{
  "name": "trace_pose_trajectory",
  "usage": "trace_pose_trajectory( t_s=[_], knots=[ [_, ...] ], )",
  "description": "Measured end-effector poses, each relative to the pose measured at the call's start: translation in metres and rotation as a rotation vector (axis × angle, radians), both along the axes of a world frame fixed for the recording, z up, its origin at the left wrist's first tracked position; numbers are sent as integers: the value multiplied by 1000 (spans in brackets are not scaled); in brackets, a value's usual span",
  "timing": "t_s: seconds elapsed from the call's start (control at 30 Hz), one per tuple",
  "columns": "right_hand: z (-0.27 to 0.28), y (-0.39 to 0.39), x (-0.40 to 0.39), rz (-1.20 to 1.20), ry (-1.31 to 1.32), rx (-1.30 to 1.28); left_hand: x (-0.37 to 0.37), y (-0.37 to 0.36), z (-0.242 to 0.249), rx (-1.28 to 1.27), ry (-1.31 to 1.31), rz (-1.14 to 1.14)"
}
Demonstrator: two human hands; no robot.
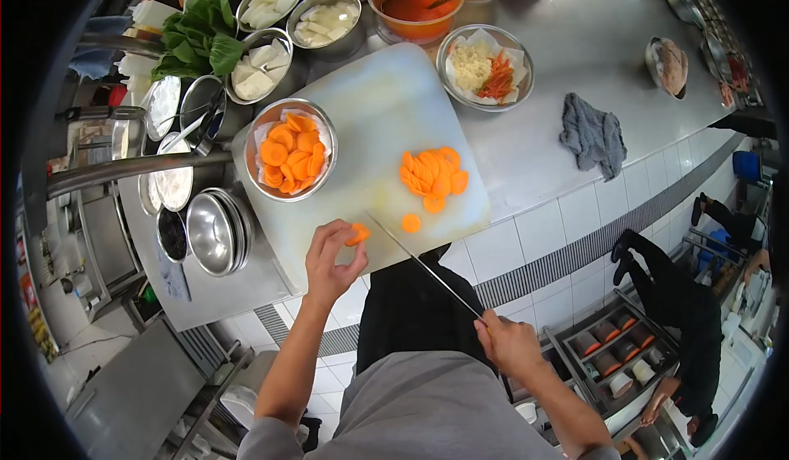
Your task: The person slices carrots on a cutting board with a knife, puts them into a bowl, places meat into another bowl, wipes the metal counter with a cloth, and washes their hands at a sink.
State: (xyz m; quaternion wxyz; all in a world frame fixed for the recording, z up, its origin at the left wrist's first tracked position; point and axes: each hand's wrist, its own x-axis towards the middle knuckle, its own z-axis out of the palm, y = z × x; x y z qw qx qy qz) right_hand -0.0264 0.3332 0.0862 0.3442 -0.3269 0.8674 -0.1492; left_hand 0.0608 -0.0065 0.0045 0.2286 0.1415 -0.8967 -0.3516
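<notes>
My left hand (pixel 333 256) pinches a short piece of carrot (pixel 357 233) over the near edge of the white cutting board (pixel 370 115). In my right hand (pixel 509 343) is the handle of a knife (pixel 427 269), its long blade slanting up and left toward the board, the tip close to the carrot piece. A pile of carrot slices (pixel 433 174) lies on the board's right side, with a single carrot slice (pixel 411 223) below it. On the left of the board, a metal bowl (pixel 328 164) lined with paper holds more carrot slices (pixel 289 153).
Beyond the board stand bowls of white pieces, leafy greens (pixel 197 37) and a tub of red liquid (pixel 413 4). A bowl of shredded food (pixel 485 68) and a grey cloth (pixel 593 135) sit to the right. Stacked metal bowls (pixel 215 232) stand left. Another person (pixel 686 320) is at right.
</notes>
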Motion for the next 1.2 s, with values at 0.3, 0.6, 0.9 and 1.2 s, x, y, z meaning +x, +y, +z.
trace_pose_trajectory(
  t_s=[0.3,0.6,0.9,1.2],
  knots=[
    [-25,-24,-41,-53,111,-34,-57,11,-12,-26,87,-86],
    [12,-36,-21,-31,145,65,-62,7,-20,-50,43,-106],
    [38,-28,-18,-36,84,156,-64,5,-17,-43,28,-151],
    [8,-38,-19,38,170,62,-62,2,-25,-42,31,-180]
  ],
)
